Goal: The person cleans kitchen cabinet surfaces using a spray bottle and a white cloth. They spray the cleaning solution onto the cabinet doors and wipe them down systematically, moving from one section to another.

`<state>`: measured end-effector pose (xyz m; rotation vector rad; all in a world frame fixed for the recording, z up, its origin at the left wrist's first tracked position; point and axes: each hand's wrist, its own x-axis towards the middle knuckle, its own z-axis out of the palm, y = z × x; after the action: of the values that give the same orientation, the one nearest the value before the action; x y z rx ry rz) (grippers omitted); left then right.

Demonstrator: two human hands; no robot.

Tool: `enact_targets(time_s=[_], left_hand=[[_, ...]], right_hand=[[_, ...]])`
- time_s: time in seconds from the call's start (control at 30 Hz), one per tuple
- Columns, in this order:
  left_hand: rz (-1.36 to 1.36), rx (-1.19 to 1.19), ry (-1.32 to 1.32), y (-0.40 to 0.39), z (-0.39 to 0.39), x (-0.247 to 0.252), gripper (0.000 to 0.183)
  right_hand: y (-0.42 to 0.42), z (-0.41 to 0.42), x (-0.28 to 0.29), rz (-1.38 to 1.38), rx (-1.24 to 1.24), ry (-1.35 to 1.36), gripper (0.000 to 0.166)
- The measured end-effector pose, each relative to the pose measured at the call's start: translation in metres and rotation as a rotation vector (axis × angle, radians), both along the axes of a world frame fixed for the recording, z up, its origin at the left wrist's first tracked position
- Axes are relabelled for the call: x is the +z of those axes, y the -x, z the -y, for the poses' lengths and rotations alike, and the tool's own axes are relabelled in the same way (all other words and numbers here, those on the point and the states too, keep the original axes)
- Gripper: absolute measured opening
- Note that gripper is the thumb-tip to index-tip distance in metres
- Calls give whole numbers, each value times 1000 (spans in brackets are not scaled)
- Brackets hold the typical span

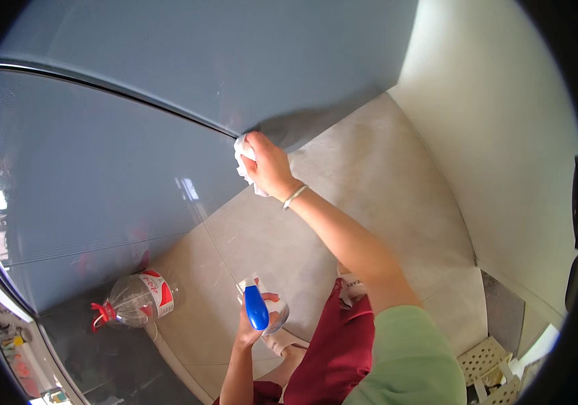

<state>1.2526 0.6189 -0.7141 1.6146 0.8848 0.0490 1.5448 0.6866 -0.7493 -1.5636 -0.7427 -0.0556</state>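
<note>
My right hand (271, 164) grips a crumpled white cloth or tissue (243, 157). It presses this against the glossy grey-blue panel (117, 167), at the right end of a dark seam (117, 93) between the lower and upper panels (248, 55). Lower down, my left hand (249, 324) holds a spray bottle (276, 315) with a blue and white spray head (256, 306). The bottle's body is partly hidden behind the spray head and my fingers. A light bracelet circles my right wrist.
A large clear plastic bottle (132, 301) with a red-and-white label and red cap lies on the floor at the lower left. A pale wall (496, 131) rises on the right. Perforated beige baskets (483, 359) stand at the lower right. My sandaled feet are on the tiled floor (370, 167).
</note>
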Motion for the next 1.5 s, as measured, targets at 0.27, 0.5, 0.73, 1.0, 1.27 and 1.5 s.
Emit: enact_targets(time_s=[0.27,0.5,0.73,1.0,1.27,1.5], left_hand=[[164,137,-64,14,21,42,56],[283,213,25,21,32,99,77],[346,7,-204,14,48,105,74],[494,-64,-63,-34,60,151,78],[538,-293,26,-106,97,209,65],[677,-416,162,-150,117,185,75]], right_hand=[[27,128,-31,-413,127,111,22],[31,322,-31,-501,-179,321,35],[61,457,34,-421,-418,448,33],[101,521,88,-425,-663,587,25],[70,534,195,331,-700,860,28],[31,518,324,872,-820,1079,34]])
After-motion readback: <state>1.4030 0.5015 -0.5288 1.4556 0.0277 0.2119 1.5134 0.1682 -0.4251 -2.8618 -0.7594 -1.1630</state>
